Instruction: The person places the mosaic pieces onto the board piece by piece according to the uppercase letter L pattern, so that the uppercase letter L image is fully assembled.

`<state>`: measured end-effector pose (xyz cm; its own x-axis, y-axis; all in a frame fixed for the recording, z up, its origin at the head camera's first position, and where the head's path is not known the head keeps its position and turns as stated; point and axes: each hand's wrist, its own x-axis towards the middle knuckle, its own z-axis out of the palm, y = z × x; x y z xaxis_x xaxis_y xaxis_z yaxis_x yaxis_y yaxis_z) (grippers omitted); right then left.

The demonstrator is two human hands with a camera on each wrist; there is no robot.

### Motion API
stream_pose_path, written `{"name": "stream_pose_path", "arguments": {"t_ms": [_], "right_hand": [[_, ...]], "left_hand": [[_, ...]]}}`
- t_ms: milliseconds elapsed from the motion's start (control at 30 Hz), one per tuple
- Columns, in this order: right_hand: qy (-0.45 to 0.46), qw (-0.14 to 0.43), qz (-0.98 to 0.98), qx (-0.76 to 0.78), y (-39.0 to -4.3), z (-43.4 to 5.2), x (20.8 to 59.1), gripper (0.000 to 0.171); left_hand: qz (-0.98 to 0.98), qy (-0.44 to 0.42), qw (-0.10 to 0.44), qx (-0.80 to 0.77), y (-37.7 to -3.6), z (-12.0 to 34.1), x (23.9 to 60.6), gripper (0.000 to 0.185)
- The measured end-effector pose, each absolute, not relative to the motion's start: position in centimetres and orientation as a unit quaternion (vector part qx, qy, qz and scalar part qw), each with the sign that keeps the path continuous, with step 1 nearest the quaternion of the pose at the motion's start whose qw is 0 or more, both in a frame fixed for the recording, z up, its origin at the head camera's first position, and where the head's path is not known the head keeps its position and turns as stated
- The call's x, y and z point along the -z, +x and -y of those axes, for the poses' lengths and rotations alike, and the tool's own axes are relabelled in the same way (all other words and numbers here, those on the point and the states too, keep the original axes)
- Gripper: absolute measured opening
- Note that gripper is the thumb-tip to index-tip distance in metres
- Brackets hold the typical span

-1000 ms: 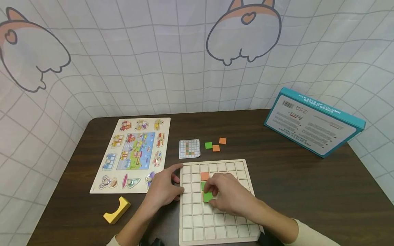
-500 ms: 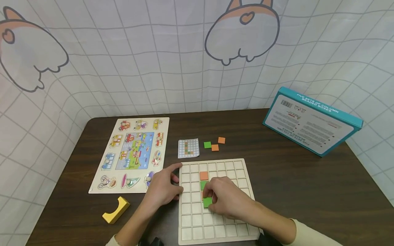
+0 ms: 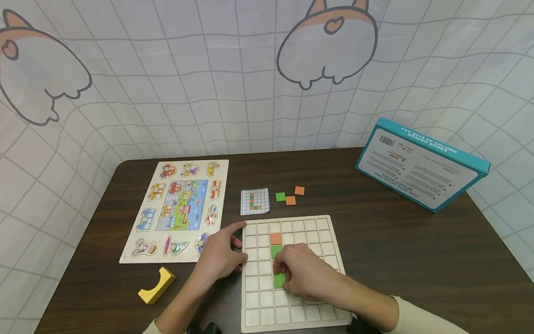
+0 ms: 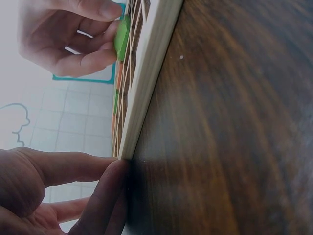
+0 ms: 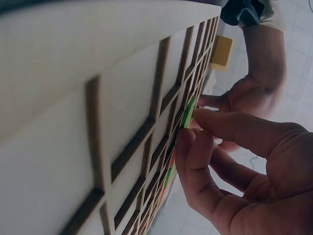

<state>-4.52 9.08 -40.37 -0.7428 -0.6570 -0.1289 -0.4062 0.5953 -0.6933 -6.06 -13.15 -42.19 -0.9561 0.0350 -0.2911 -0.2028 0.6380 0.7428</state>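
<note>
My right hand (image 3: 308, 273) pinches a green square tile (image 3: 279, 281) between thumb and fingertips, low over the wooden grid board (image 3: 288, 329). The right wrist view shows this tile (image 5: 188, 112) tilted, one edge at the grid. In the left wrist view it also stands at a slant to the board. Just beyond, in the same column, lie an orange tile (image 3: 276, 239) and a green tile (image 3: 276, 251); another orange one is mostly hidden by my fingers. My left hand (image 3: 221, 253) touches the board's left edge, thumb and index finger spread along it.
Behind the board lie a pattern card (image 3: 255, 202), a loose green tile (image 3: 280, 197) and two orange tiles (image 3: 290, 200). A picture puzzle board (image 3: 139, 227) and a yellow arched block (image 3: 157, 286) are to the left. A teal-edged box (image 3: 421, 164) stands at the back right.
My right hand has moved the green tile a little toward me along the column, uncovering more of the green tile beyond. The left hand stays at the board's edge.
</note>
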Motion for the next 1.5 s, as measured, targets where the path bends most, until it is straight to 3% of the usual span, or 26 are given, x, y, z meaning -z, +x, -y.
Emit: {"name": "stream_pose_path", "arguments": {"t_ms": [700, 1500], "right_hand": [[-0.275, 0.181, -0.890, 0.314, -5.7, -10.4, 38.8, 0.020], [-0.185, 0.140, -0.917, 0.324, -14.6, -14.3, 39.2, 0.020]], "left_hand": [[-0.891, -0.050, 0.138, -0.429, -6.0, 13.0, 42.1, 0.073], [-0.901, -0.052, 0.127, -0.413, -6.7, 12.8, 42.0, 0.074]]}}
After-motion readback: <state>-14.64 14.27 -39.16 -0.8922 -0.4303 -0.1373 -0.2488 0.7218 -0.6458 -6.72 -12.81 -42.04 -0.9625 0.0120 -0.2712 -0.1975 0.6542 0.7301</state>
